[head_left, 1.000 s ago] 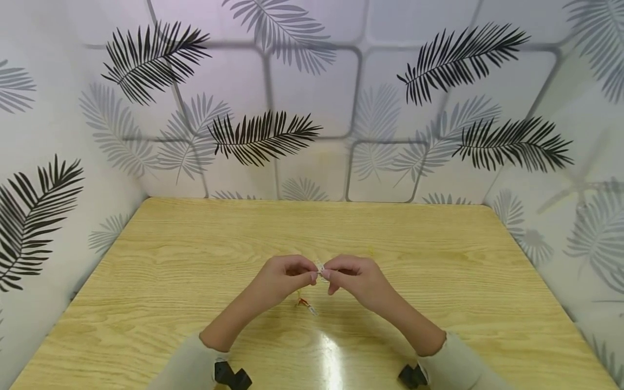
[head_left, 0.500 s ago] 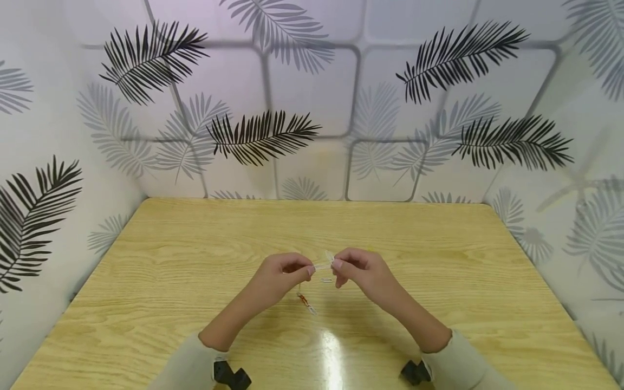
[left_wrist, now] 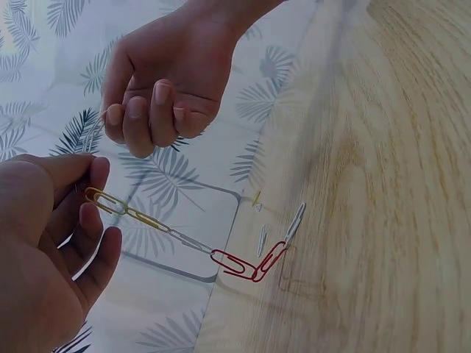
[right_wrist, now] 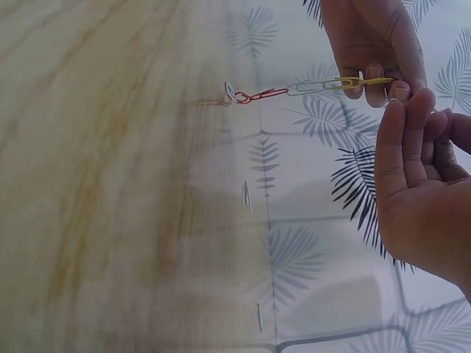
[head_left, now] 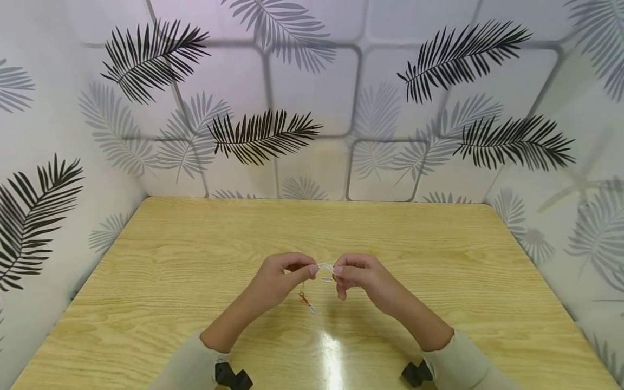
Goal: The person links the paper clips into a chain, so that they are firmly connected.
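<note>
**Paper clips between my fingertips**

My left hand (head_left: 280,276) has its thumb and forefinger curled tight on the yellow top clip of a paper-clip chain (left_wrist: 176,237); the other fingers (left_wrist: 99,254) lie loosely bent beneath it. From that pinch the chain hangs down: yellow clips, then a silvery one, then a red clip (left_wrist: 246,263), and last a pale clip (left_wrist: 294,220) whose end touches the wooden table (head_left: 439,260). The right wrist view shows the same chain (right_wrist: 309,88) strung from my left fingertips to the tabletop.

My right hand (head_left: 363,276) is just beside the left, fingertips nearly meeting. Its fingers are curled in and its thumb and forefinger pinch a single white clip (head_left: 325,266), which bridges the small gap between the two hands. I cannot tell whether this clip is already hooked into the chain's top link. In the left wrist view the right hand (left_wrist: 165,81) hangs above the chain with knuckles folded, and the clip in it is hardly to be seen.

On the table below my hands lie a few loose clips: a white one (head_left: 326,279) under the gap, and a small yellow one (head_left: 371,250) a little farther back. Around the table stand pale walls (head_left: 312,97) printed with black and grey leaves. My sleeves (head_left: 187,368) are light-coloured.
</note>
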Action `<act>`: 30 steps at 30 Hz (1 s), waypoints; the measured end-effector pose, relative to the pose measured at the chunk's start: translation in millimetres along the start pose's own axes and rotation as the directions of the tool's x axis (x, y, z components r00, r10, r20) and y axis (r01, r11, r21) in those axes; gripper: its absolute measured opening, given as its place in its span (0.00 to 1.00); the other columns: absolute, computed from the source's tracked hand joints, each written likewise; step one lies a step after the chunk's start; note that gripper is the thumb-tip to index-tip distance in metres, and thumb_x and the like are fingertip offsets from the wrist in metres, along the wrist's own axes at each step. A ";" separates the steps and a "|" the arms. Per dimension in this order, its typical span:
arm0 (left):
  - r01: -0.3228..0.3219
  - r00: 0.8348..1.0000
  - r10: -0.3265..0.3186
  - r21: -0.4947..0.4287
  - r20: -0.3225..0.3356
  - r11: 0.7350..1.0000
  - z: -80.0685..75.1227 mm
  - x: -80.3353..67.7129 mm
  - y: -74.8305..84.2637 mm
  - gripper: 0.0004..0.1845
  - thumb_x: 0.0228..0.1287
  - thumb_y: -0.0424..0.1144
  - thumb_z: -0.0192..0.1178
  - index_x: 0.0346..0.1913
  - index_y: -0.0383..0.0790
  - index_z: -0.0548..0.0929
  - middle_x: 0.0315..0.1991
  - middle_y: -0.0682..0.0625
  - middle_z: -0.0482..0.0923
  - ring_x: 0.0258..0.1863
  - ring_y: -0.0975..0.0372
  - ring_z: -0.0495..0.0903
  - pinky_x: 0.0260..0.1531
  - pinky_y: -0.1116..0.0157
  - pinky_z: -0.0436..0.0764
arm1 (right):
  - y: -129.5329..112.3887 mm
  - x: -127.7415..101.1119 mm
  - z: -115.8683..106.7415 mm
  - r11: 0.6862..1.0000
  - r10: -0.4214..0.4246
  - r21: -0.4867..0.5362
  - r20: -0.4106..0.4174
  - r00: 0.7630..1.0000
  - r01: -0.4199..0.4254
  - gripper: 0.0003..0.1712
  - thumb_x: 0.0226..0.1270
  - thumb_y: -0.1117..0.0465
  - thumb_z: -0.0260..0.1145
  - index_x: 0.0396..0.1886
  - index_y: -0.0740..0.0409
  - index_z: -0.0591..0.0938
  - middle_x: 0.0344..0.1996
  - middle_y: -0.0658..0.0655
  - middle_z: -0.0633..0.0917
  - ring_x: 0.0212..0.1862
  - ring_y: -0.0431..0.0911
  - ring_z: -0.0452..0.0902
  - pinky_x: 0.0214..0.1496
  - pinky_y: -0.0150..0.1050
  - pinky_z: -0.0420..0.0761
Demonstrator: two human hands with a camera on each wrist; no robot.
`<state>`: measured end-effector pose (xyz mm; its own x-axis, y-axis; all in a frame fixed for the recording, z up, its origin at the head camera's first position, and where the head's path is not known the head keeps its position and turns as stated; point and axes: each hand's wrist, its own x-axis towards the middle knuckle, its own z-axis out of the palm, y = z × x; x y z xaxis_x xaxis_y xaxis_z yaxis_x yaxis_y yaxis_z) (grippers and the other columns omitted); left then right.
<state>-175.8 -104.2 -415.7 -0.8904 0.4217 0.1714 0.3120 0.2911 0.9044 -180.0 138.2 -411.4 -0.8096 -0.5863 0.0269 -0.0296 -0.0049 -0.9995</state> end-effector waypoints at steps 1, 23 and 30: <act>-0.003 1.000 0.003 0.001 -0.003 1.000 0.5 -0.3 0.2 0.10 0.72 0.46 0.62 0.46 0.46 0.88 0.39 0.52 0.86 0.40 0.60 0.81 0.41 0.64 0.81 | 0.5 -0.1 0.3 1.000 -0.001 0.022 0.008 1.000 0.000 0.13 0.76 0.59 0.57 0.30 0.60 0.77 0.27 0.51 0.78 0.26 0.43 0.79 0.45 0.46 0.82; -0.043 0.999 0.042 -0.022 -0.035 0.999 6.4 -2.2 5.2 0.08 0.73 0.45 0.62 0.41 0.47 0.88 0.35 0.54 0.85 0.38 0.58 0.81 0.40 0.65 0.80 | 0.3 -0.2 4.0 0.997 0.036 0.069 0.041 0.999 -0.038 0.13 0.74 0.61 0.55 0.27 0.57 0.76 0.24 0.50 0.78 0.27 0.44 0.82 0.48 0.49 0.80; -0.007 0.999 0.006 -0.025 -0.034 1.000 5.2 -2.3 3.8 0.08 0.73 0.45 0.62 0.45 0.46 0.87 0.37 0.52 0.85 0.40 0.56 0.82 0.40 0.64 0.80 | -7.6 -3.2 -2.7 0.995 0.051 0.086 -0.026 0.998 -0.049 0.13 0.74 0.62 0.52 0.26 0.56 0.74 0.25 0.49 0.76 0.25 0.44 0.78 0.43 0.46 0.81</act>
<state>-170.9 -99.6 -414.7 -0.8992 0.3942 0.1898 0.3097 0.2671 0.9126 -178.8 142.4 -403.9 -0.8249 -0.5648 -0.0239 0.0606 -0.0463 -0.9971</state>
